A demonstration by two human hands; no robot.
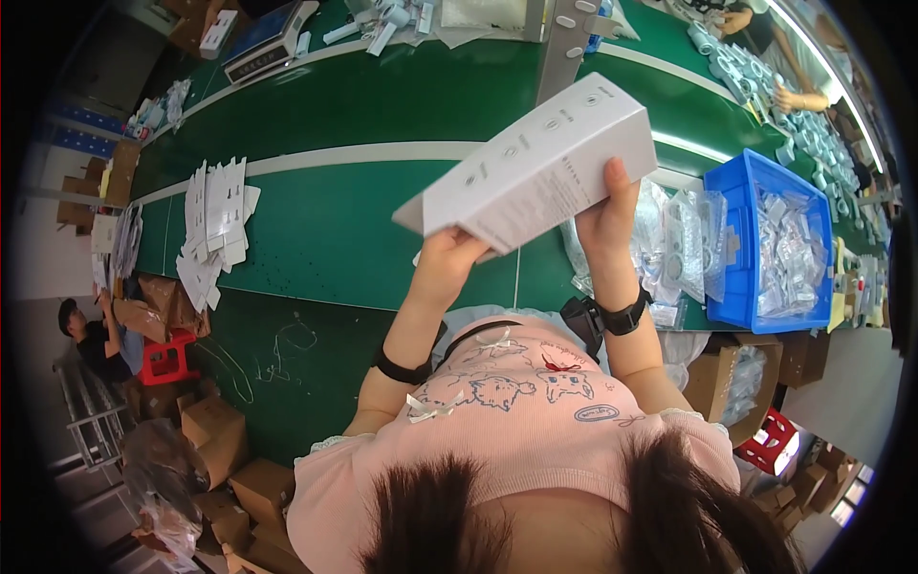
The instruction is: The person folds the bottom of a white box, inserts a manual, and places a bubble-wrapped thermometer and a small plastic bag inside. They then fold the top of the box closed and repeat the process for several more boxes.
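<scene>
A long white carton (540,163) with small grey icons and fine print is held up in the air over the green workbench (335,220). It tilts, its right end higher than its left. My left hand (448,266) grips the lower left end, where a flap sticks out. Around the right part my right hand (609,215) is closed, thumb on the printed face and the other fingers hidden behind the carton. Whether anything is inside the carton cannot be seen.
Flat white carton blanks (218,220) are stacked at left. On the right, bubble-wrapped parts (690,239) lie beside a blue bin (751,316) of small bagged pieces. A metal post (559,48) rises at the back. Another person's hand (801,99) is among grey fittings at far right.
</scene>
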